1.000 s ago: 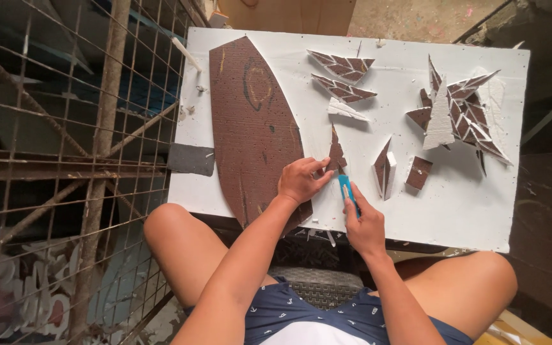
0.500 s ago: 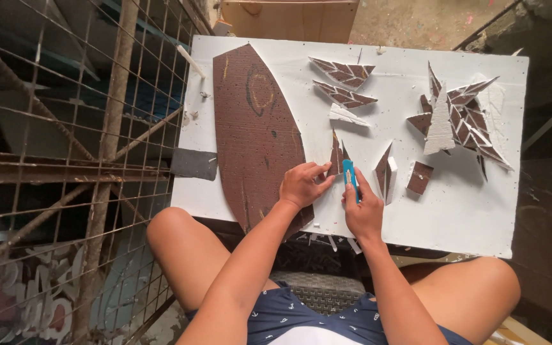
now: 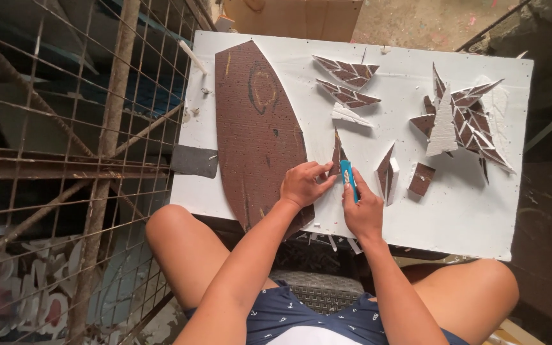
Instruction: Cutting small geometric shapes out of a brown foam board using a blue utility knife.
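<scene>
My right hand (image 3: 363,211) grips a blue utility knife (image 3: 349,176) with its tip at a narrow brown triangular foam piece (image 3: 337,152). My left hand (image 3: 303,184) presses the fingers against that piece from the left, resting on the edge of a large brown leaf-shaped sheet (image 3: 257,128). Both lie on a white foam board (image 3: 467,211) across my knees.
Brown-and-white cut triangles (image 3: 347,83) lie at the board's top middle, a pile of shards (image 3: 461,121) at the right, and small offcuts (image 3: 388,174) by my right hand. A rusty wire grid (image 3: 65,160) stands at the left. A dark grey block (image 3: 194,161) sits at the board's left edge.
The view has shifted slightly; both hands stay at the narrow triangular piece, with the knife moved a little further up along it.
</scene>
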